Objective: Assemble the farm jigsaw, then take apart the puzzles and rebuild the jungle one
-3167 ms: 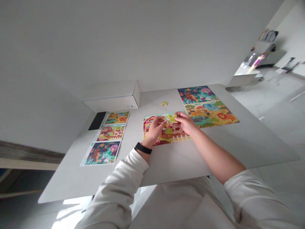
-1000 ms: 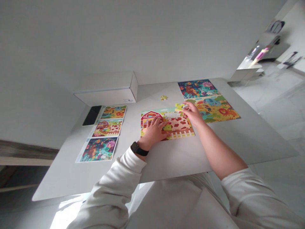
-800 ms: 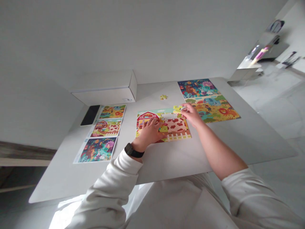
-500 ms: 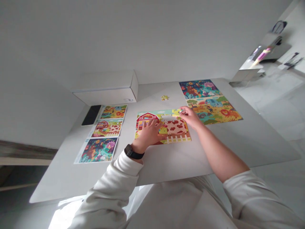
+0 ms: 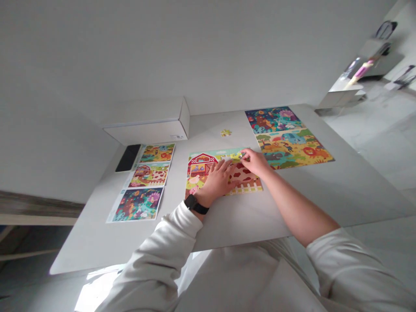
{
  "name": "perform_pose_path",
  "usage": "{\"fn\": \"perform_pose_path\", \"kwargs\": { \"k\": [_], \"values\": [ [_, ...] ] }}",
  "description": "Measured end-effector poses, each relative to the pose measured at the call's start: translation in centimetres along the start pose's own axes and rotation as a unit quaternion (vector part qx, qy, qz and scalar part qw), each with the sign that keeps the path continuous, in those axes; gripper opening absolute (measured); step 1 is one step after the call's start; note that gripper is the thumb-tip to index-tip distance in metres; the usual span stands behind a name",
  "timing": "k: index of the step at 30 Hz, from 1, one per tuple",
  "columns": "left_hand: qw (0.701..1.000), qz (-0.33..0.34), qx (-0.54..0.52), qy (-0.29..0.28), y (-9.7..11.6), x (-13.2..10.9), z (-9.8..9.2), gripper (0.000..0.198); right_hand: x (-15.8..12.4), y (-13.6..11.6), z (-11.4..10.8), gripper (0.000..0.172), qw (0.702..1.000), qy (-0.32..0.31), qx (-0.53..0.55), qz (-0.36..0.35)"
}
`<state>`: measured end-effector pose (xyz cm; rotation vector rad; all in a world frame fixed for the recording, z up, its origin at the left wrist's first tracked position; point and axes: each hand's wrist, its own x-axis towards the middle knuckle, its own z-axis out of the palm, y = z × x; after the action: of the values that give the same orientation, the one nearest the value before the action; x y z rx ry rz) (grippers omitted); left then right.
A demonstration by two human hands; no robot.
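On the rectangular puzzle [image 5: 201,170], the left hand [image 5: 218,178] lies open; the right hand [image 5: 255,162] pinches a section [image 5: 235,155] (flat, yellow-green).

Clock centred on puzzle [image 5: 247,174]: left hand [image 5: 218,178] hogs middle, right hand [image 5: 254,162] blocks 1. Open lane at 9 before prints [image 5: 147,175], decent gap at 12 till loose pieces [image 5: 225,133]. Box [image 5: 146,129] walls off 10, pictures [image 5: 289,139] cover 2. Tabletop [image 5: 235,221] open at 6 tbh.

One left hand [image 5: 218,178] | one right hand [image 5: 256,163] | one farm puzzle [image 5: 198,169] | two large animal pictures [image 5: 294,150] | three small printed pictures [image 5: 149,175] | one white box [image 5: 146,120] | one black wristwatch [image 5: 196,204] | one black slab [image 5: 128,158] | loose pieces [image 5: 225,132], too small to count
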<state>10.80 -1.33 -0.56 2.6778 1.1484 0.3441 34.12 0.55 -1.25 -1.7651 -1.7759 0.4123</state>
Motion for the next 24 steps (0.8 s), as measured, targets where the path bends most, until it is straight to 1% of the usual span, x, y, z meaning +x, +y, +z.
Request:
{"fn": "perform_pose_path", "kwargs": {
  "k": [5,10,12,16,18,24],
  "values": [
    [1.0,0.005,0.004,0.002,0.09,0.16,0.25,0.065,0.13,0.11,0.42,0.034,0.999,-0.001,-0.031,-0.012],
    [1.0,0.006,0.003,-0.005,0.03,0.22,0.2,0.064,-0.14,0.34,0.31,0.039,0.996,0.025,-0.074,-0.033],
    [1.0,0.007,0.0,-0.006,-0.02,0.21,0.22,0.064,-0.31,0.31,0.14,0.037,0.995,0.028,-0.076,-0.055],
    [1.0,0.01,-0.003,-0.009,0.03,0.14,0.15,0.063,-0.6,-0.02,-0.1,0.027,0.99,0.008,-0.078,-0.113],
    [1.0,0.012,-0.002,-0.008,0.08,0.12,0.1,0.063,-0.7,-0.2,-0.11,0.027,0.988,-0.006,-0.082,-0.13],
    [1.0,0.019,-0.003,-0.008,0.15,0.03,0.01,0.066,-0.75,-0.41,-0.1,0.029,0.985,-0.042,-0.092,-0.14]
  ]
}}
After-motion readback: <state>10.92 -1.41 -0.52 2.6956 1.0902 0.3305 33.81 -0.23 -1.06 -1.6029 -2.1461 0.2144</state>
